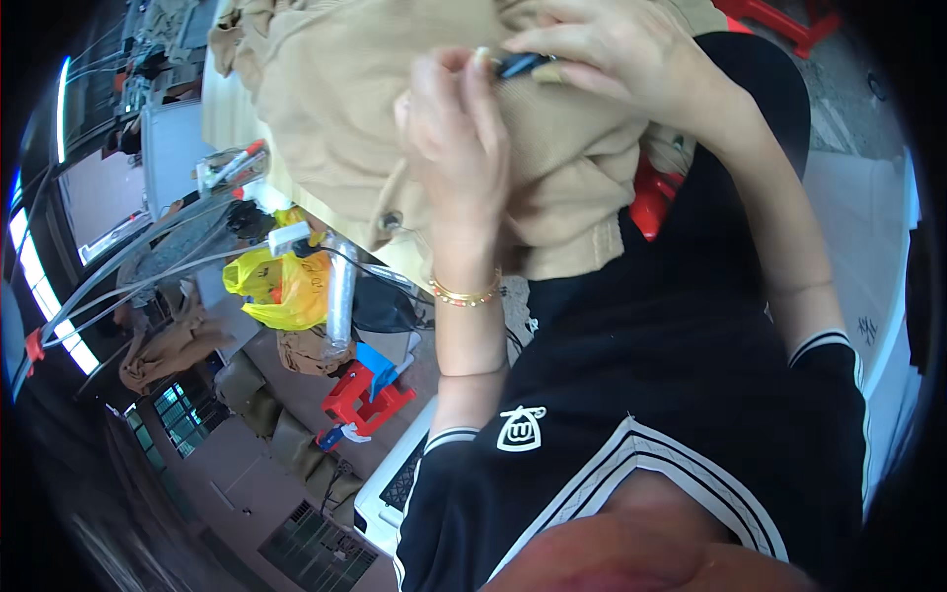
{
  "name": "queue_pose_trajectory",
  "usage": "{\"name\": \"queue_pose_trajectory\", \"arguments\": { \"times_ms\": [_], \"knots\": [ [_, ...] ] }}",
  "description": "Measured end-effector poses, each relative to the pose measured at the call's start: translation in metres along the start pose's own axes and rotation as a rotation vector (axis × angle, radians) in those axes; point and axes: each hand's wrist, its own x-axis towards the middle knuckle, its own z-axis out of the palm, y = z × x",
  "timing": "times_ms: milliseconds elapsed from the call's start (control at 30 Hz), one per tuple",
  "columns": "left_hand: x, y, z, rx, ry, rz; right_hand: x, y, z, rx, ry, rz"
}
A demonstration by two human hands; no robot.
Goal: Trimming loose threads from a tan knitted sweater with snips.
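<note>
A beige garment (335,109) of thick fabric lies bunched over the table edge and my lap. My right hand (631,59) is closed, its thumb and fingers pinching a small dark blue-and-black object (518,66) above the cloth. What kind of object it is, I cannot make out. My left hand (456,133), with a beaded bracelet at its wrist, is closed beside the object's left end. Its fingertips are pressed together over the garment, and what sits between them is hidden. A round metal button or eyelet (392,221) shows on the fabric near my left wrist.
Left of the garment, a pale table edge (281,178) carries markers and a white power strip (289,237). Yellow plastic bags (281,286) and cables hang beside it. Lower down stands a red stool (367,400). Another red stool (794,25) is at the upper right.
</note>
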Motion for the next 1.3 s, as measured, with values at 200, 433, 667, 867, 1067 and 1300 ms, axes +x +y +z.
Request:
{"name": "queue_pose_trajectory", "arguments": {
  "times_ms": [200,433,667,867,1067,1300],
  "knots": [
    [-0.001,0.000,0.000,0.018,0.019,0.004,-0.004,-0.003,0.010,-0.104,0.057,-0.017],
    [0.005,-0.005,0.000,-0.097,0.048,-0.011,0.009,-0.017,-0.006,-0.080,-0.120,0.187],
    [0.002,-0.007,-0.005,-0.083,-0.025,-0.001,0.016,-0.023,-0.010,-0.088,-0.250,0.230],
    [0.003,-0.005,-0.002,-0.092,-0.015,0.001,0.017,-0.027,-0.011,-0.273,-0.290,0.173],
    [0.004,-0.003,0.000,-0.089,-0.019,-0.014,0.012,-0.025,-0.007,-0.371,-0.296,0.074],
    [-0.001,-0.006,0.001,-0.222,0.014,-0.087,0.010,-0.033,-0.009,-0.398,-0.365,0.099]
  ]
}}
